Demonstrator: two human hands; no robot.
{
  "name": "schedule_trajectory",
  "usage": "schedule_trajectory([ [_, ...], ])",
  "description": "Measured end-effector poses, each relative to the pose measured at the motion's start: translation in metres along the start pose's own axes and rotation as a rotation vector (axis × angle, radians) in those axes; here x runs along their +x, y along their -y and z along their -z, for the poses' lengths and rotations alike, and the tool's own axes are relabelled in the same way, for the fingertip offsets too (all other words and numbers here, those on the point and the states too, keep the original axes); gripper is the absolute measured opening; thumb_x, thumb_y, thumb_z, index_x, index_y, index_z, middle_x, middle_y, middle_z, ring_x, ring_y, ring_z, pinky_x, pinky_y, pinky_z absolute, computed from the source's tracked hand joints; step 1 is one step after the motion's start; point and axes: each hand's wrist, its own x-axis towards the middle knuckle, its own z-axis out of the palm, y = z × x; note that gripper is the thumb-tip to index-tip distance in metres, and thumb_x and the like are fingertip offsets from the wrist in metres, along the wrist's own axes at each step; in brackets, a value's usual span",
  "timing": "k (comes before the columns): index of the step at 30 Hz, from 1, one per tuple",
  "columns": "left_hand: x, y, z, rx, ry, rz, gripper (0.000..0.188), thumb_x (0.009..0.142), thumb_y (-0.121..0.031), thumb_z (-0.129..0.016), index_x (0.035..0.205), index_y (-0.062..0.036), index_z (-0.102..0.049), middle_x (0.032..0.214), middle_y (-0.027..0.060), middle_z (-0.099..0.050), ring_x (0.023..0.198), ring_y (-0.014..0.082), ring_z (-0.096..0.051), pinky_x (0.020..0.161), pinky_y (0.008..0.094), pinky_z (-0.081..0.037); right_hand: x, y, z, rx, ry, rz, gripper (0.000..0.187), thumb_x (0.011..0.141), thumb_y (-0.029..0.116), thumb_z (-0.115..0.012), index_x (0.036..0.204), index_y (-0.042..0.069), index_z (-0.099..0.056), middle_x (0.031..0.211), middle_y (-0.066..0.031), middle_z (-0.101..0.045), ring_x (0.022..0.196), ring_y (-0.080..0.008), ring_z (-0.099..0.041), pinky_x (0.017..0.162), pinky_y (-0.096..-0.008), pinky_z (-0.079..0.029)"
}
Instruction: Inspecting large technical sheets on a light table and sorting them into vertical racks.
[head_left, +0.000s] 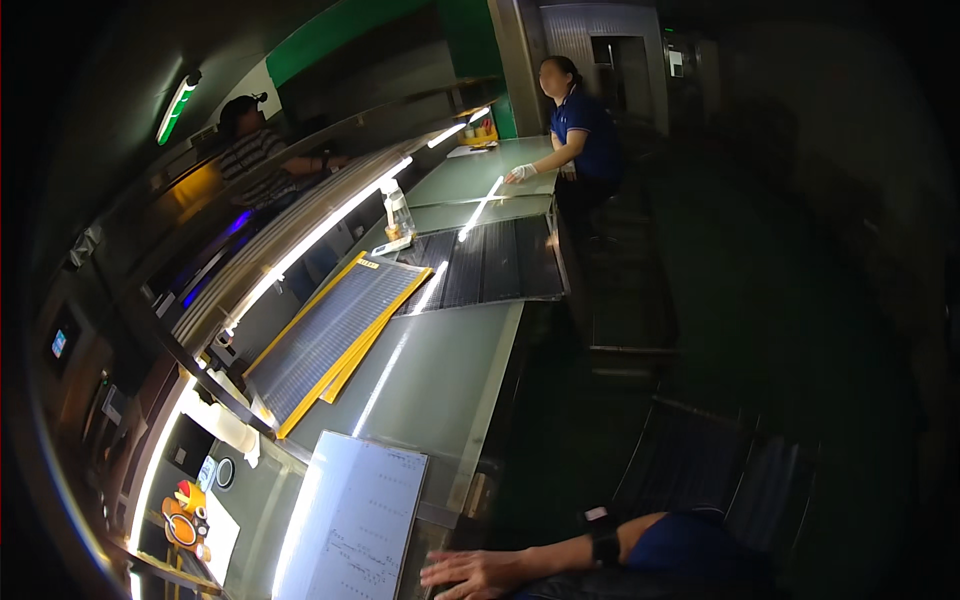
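My right hand (470, 574) comes in at the lower edge, a dark band round its wrist. Its fingers are stretched out and apart, and nothing shows in them. They lie beside the right edge of a white sheet (365, 510) with handwriting; I cannot tell whether they touch it. My left hand is out of view. Farther up the glass-topped bench (450, 365) lie dark striped panels with yellow edges (345, 335), stacked askew. A larger dark panel (490, 262) lies beyond them, partly under their far end.
A co-worker in a blue shirt (590, 140) sits at the bench's far end, one gloved hand on it. Another person (255, 150) is behind the lit shelf (320, 240). A clear bottle (397, 212) stands by the panels. An orange and yellow object (187, 515) lies lower left.
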Motion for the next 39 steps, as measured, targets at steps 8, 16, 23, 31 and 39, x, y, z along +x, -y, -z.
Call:
schedule_trajectory([
  [8,0.024,-0.014,0.018,-0.014,-0.111,0.043,0.036,0.092,-0.019,-0.056,0.125,-0.0240,-0.044,0.107,0.0095,-0.060,0.077,0.0197,-0.056,0.068,0.0346,-0.051,-0.086,-0.047,0.066,-0.041,-0.779,-1.400,0.064,0.081,0.038,-0.068,0.127,0.000,-0.044,0.123,-0.0201,-0.046,0.115,-0.0270,-0.048,0.096,-0.0380,-0.040],
  [16,0.029,-0.023,0.024,0.253,-0.262,-0.145,0.033,0.089,-0.018,-0.059,0.121,-0.0156,-0.051,0.111,0.0122,-0.059,0.097,0.0281,-0.059,0.077,0.0410,-0.052,-0.034,-0.080,0.107,0.734,-0.151,-1.381,0.034,0.091,0.020,-0.057,0.116,-0.002,-0.055,0.098,-0.0106,-0.065,0.080,-0.0172,-0.065,0.074,-0.0272,-0.054],
  [23,0.037,-0.030,0.017,0.383,-0.401,-0.399,0.027,0.086,-0.015,-0.062,0.112,-0.0092,-0.056,0.110,0.0138,-0.061,0.103,0.0348,-0.057,0.087,0.0468,-0.047,0.039,-0.172,0.088,0.174,0.179,-0.988,0.022,0.074,0.020,-0.065,0.093,0.009,-0.064,0.118,-0.0146,-0.053,0.117,-0.0298,-0.043,0.097,-0.0398,-0.036],
  [31,0.038,-0.034,0.003,0.497,-0.466,-0.511,0.026,0.086,-0.015,-0.061,0.111,-0.0087,-0.057,0.109,0.0141,-0.061,0.104,0.0354,-0.056,0.089,0.0478,-0.046,0.098,-0.196,0.041,0.005,0.248,-1.255,0.034,0.080,0.028,-0.057,0.107,0.008,-0.059,0.124,-0.0200,-0.048,0.120,-0.0391,-0.038,0.101,-0.0459,-0.032],
  [39,0.045,-0.042,-0.007,0.610,-0.476,-0.569,0.025,0.085,-0.014,-0.061,0.110,-0.0082,-0.057,0.109,0.0144,-0.062,0.105,0.0360,-0.056,0.090,0.0487,-0.045,0.096,-0.202,0.043,0.077,0.216,-1.165,0.039,0.080,0.025,-0.061,0.112,0.003,-0.055,0.110,-0.0241,-0.056,0.108,-0.0365,-0.052,0.090,-0.0415,-0.043],
])
